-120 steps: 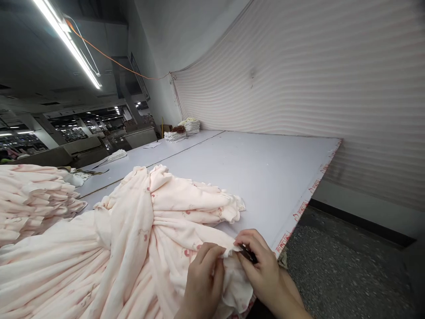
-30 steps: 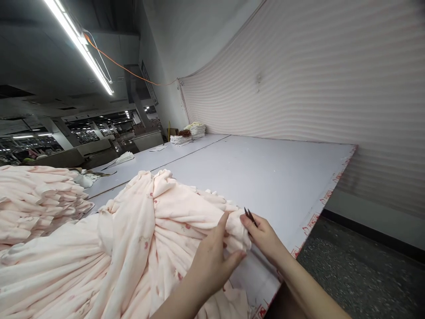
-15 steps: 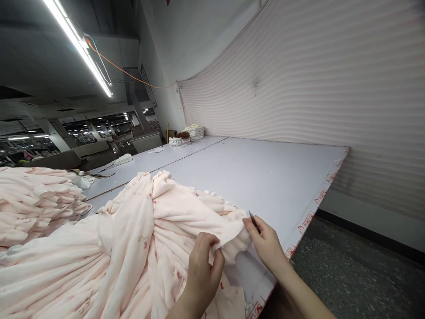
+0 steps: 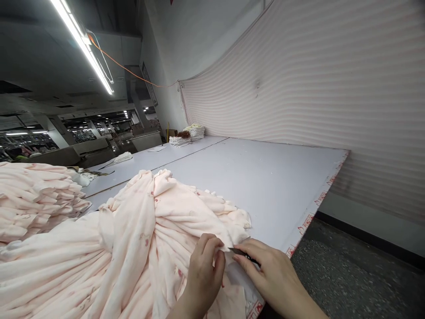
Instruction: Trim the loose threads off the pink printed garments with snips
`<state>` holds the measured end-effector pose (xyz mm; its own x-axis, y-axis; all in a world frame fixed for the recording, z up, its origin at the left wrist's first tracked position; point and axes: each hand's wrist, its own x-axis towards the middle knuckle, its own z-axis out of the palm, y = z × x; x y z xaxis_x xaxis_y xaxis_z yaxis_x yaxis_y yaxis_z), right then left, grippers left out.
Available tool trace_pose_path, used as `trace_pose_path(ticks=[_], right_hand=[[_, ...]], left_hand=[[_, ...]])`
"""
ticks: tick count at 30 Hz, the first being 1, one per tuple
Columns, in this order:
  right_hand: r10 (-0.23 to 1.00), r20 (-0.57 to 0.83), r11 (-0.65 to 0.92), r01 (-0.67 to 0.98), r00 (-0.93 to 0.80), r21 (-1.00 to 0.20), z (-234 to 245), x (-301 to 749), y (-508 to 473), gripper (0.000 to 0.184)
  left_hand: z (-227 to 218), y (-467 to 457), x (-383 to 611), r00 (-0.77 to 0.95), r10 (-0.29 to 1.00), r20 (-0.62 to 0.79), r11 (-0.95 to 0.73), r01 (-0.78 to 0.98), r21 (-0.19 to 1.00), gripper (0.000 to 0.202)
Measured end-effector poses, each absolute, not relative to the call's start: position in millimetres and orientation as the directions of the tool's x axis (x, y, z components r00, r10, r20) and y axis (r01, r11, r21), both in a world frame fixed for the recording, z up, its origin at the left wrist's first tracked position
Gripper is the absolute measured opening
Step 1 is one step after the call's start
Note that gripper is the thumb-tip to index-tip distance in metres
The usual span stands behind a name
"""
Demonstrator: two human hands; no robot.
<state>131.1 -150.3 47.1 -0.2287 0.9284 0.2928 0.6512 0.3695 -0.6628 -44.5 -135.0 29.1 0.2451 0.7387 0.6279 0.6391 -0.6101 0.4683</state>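
A pale pink plush fabric [image 4: 133, 248] with small reddish prints lies gathered in deep folds over the near part of the table. My left hand [image 4: 204, 270] pinches its edge between thumb and fingers. Close beside it, my right hand [image 4: 268, 266] is closed around small dark thread snips [image 4: 247, 255]. Their pointed tip faces left and reaches the fabric edge right by my left fingertips. Whether the blades are apart is too small to tell.
The pale table [image 4: 275, 177] has a red-printed tape along its right edge. Another pile of pink fabric [image 4: 36, 195] sits at the left. Stacks of white cloth [image 4: 194, 132] stand at the far end. A striped sheet [image 4: 299, 79] hangs along the wall.
My right hand has moved left and nearer to me, bringing the snips from pointing upward to pointing left at the edge. The fabric it held has dropped from its fingers. My left hand keeps its pinch.
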Motion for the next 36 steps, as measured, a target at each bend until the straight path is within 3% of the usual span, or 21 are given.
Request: trace_pose_path(ticks=[17,25,28,31,33,36], right_hand=[[0.937,0.238,0.348,0.639,-0.255,-0.686,47.7,133.0,-147.8,0.024],[0.956,0.234,0.294,0.533,-0.179,-0.793,42.5,133.3,-146.4,0.029],[0.95,0.269,0.312,0.476,-0.158,-0.822,37.5,127.2,-138.7,0.024],[0.944,0.318,0.327,0.418,-0.094,-0.848,30.5,119.4,-129.0,0.01],[0.932,0.359,0.355,0.328,-0.053,-0.875,25.6,114.4,-125.9,0.011],[0.892,0.44,0.451,0.212,-0.1,-0.867,19.8,107.8,-127.1,0.018]], left_hand=[[30.6,-133.8,-45.9,0.296,0.722,0.626,-0.634,0.644,0.427,0.022],[31.0,-135.5,-48.6,0.283,0.716,0.638,-0.65,0.604,0.461,0.023],[38.0,-133.8,-47.0,0.203,0.858,0.471,-0.499,0.547,0.673,0.014],[45.6,-130.2,-45.9,0.136,0.982,0.134,-0.175,0.368,0.913,0.012],[48.3,-127.7,-46.3,0.144,0.989,-0.012,-0.02,0.223,0.975,0.019],[48.8,-125.8,-48.0,0.15,0.985,-0.081,0.066,0.102,0.993,0.019]])
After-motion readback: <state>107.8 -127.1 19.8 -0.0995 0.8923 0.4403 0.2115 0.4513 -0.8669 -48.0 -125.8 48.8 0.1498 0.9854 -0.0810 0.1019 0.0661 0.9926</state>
